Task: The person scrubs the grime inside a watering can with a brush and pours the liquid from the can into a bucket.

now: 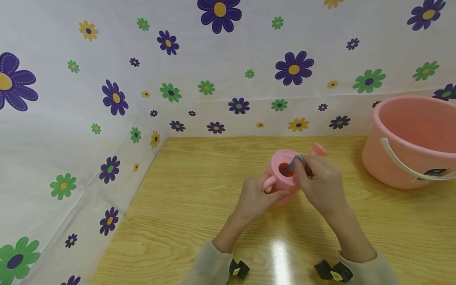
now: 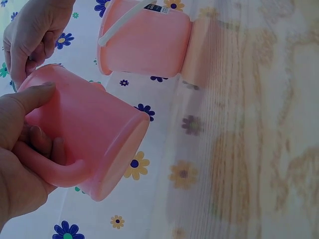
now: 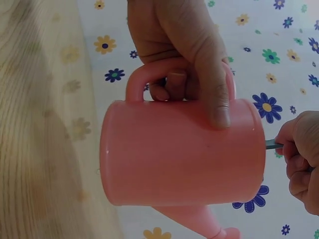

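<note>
A pink watering can (image 1: 285, 183) is held over the table, its round top opening facing up in the head view. My left hand (image 1: 254, 198) grips its handle (image 2: 60, 172), with the thumb (image 2: 37, 97) laid along the body. My right hand (image 1: 322, 182) is at the rim and pinches a thin grey tool (image 3: 272, 144). The tool runs into the opening, so its far end is hidden inside the can and its kind does not show. Beyond my right hand, the pink spout head (image 1: 319, 149) sticks out.
To the right stands a large pink bucket (image 1: 395, 166) with a white handle (image 1: 402, 162). The wooden table (image 1: 199, 206) meets a white flower-patterned sheet (image 1: 213, 55) behind and on the left. Small black devices (image 1: 335, 273) sit at both wrists.
</note>
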### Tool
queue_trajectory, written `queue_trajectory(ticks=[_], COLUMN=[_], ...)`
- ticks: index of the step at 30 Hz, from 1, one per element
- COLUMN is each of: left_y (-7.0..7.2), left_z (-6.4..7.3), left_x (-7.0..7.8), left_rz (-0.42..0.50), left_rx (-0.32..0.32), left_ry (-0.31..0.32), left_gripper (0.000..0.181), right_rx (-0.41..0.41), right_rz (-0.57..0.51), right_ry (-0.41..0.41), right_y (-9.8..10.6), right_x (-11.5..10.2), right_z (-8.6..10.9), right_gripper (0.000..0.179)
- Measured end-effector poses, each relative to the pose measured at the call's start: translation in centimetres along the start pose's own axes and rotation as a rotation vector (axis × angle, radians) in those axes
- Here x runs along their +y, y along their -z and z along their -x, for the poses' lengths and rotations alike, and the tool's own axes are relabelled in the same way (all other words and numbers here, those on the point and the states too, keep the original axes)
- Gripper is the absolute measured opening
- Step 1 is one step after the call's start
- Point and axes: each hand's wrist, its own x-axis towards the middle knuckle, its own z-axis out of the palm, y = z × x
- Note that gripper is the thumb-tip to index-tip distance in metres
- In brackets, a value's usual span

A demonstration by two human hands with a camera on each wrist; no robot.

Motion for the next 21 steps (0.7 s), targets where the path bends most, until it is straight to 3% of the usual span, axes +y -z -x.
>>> queue_trajectory(ticks=[7, 21], left_y=[0.0, 0.0], left_z=[0.0, 0.0], left_x=[0.0, 0.0], left_rz=[-0.010, -0.022], left_rx=[0.002, 0.017], left_ry=[0.000, -0.017], left_gripper=[0.032, 0.031], right_rx=[0.058, 0.073], right_rz=[-0.039, -0.026], right_ry=[-0.051, -0.035], right_y=[1.1, 1.9], right_x=[-0.3, -0.4], right_z=[-0.6, -1.0], right_gripper=[0.005, 0.005])
